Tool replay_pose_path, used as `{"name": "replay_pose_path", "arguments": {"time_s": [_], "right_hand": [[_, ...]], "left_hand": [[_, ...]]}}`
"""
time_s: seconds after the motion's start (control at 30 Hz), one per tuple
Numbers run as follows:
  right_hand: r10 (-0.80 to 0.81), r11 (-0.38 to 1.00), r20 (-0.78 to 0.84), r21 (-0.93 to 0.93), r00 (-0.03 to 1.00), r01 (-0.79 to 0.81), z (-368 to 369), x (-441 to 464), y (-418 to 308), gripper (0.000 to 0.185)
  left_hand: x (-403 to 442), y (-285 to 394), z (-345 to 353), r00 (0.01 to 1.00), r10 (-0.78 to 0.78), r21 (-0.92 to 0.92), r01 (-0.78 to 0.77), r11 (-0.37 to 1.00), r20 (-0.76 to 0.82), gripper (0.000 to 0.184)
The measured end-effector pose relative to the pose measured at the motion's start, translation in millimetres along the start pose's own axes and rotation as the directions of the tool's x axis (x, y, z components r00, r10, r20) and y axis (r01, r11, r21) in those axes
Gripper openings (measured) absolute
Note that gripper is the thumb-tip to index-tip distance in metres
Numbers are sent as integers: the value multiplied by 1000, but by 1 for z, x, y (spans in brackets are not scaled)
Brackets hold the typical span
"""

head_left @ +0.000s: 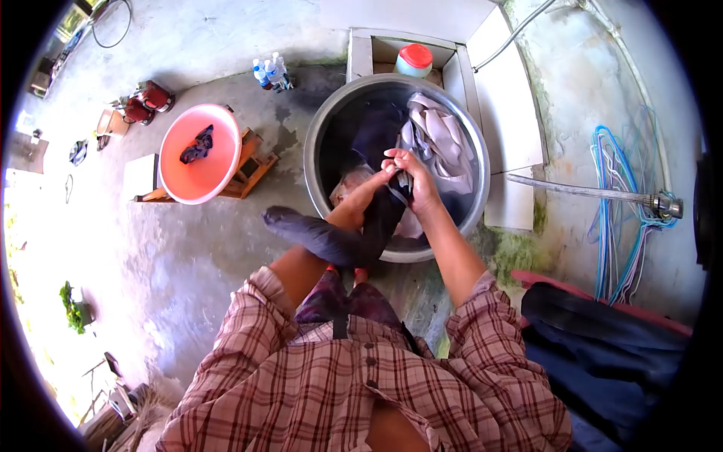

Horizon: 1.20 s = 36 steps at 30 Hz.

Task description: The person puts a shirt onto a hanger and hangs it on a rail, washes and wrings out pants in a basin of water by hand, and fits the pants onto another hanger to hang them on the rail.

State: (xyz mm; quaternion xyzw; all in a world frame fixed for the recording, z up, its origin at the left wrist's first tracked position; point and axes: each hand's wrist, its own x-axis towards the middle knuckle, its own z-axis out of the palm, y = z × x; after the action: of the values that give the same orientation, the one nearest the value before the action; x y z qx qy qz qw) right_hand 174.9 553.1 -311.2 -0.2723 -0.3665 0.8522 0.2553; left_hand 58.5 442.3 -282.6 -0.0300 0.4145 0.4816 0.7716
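Gripping a dark garment [385, 215] above a wide metal basin [309, 154], with left hand [363, 194] and right hand [419, 182] brought together near its middle. Closed firmly at both grips, with fingers wrapped around bunched fabric and almost meeting; hard to tell exactly how the folds run between them. Draped at one end across the left forearm, outside the rim; hanging at the other over the basin. Seems to be at the handling stage of a wash, perhaps squeezing or twisting. Lying in the basin, a pale cloth [444, 143] at the far right side, beside more dark fabric [376, 132]. Calls next for a secure hold at both grips, and for gathering in the loose end, likely to slip off the forearm. Off to the left, a pink basin [169, 179] with a small dark cloth [197, 145] inside.
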Motion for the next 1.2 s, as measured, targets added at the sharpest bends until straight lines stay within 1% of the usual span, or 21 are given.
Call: {"name": "replay_pose_path", "arguments": {"time_s": [0.13,0.2,0.3,0.33,0.37,0.43,0.47,0.5,0.57,0.63,0.7,0.73,0.83,0.87,0.9,0.97,1.03,1.07,1.1,1.17,1.2], "right_hand": [[-47,990,36,-128,998,51,9,-4,1,37],[-137,897,105,-409,985,168,10,-2,-1,39],[-64,638,179,-749,982,178,0,2,-6,46],[-118,121,250,-957,961,264,-3,1,-14,54],[-64,-32,236,-972,970,235,-5,2,-19,61],[-148,-78,316,-948,937,308,17,6,-28,67],[-124,36,368,-927,922,375,33,7,-33,71],[96,440,362,-851,927,287,52,11,-36,75],[409,807,500,-588,764,-47,94,7,-35,83],[478,874,663,-293,576,-388,123,3,-18,79],[553,781,676,-219,486,-585,145,-15,-26,79],[557,770,689,-219,464,-599,153,-17,-27,59],[497,864,671,-328,550,-382,165,-23,-27,35],[501,840,635,-519,588,-156,169,-29,-34,22],[413,704,698,-652,585,281,184,-39,-49,23],[411,562,756,-650,509,512,200,-66,-51,21],[228,647,922,-383,313,659,204,-90,-32,24],[203,572,945,-326,255,753,204,-99,-29,20],[278,492,938,-324,208,808,201,-106,-28,18],[431,333,893,-288,127,898,194,-114,-35,14],[448,236,889,-216,91,948,193,-117,-45,8]], "left_hand": [[4,-9,-2,992,10,-3,-10,1000,128,53],[4,-8,-5,979,80,55,-92,994,190,50],[2,0,-17,996,-41,120,32,992,74,45],[-1,1,-15,996,81,200,-85,976,31,42],[-2,0,-16,995,96,299,-96,949,12,43],[0,0,-17,991,130,490,-107,865,-13,43],[14,-6,-26,996,87,651,-51,758,-24,51],[15,-9,-23,995,101,762,-55,645,-14,56],[15,-17,-14,994,107,912,-61,406,19,59],[14,-22,-13,994,111,960,-33,278,2,58],[15,-22,-18,990,139,975,8,221,-39,56],[13,-24,-22,985,160,976,33,215,-68,55],[13,-19,-38,956,231,958,118,262,-181,53],[12,-20,-44,943,248,946,147,288,-222,52],[13,-14,-49,929,259,930,173,324,-263,51],[9,-7,-64,906,251,876,209,434,-341,50],[17,6,-84,891,189,773,233,591,-413,49],[30,10,-105,892,120,688,243,684,-435,43],[44,19,-131,893,53,595,253,763,-448,38],[27,44,-136,915,74,494,145,857,-397,36],[-4,59,-112,939,33,371,103,923,-342,33]]}}
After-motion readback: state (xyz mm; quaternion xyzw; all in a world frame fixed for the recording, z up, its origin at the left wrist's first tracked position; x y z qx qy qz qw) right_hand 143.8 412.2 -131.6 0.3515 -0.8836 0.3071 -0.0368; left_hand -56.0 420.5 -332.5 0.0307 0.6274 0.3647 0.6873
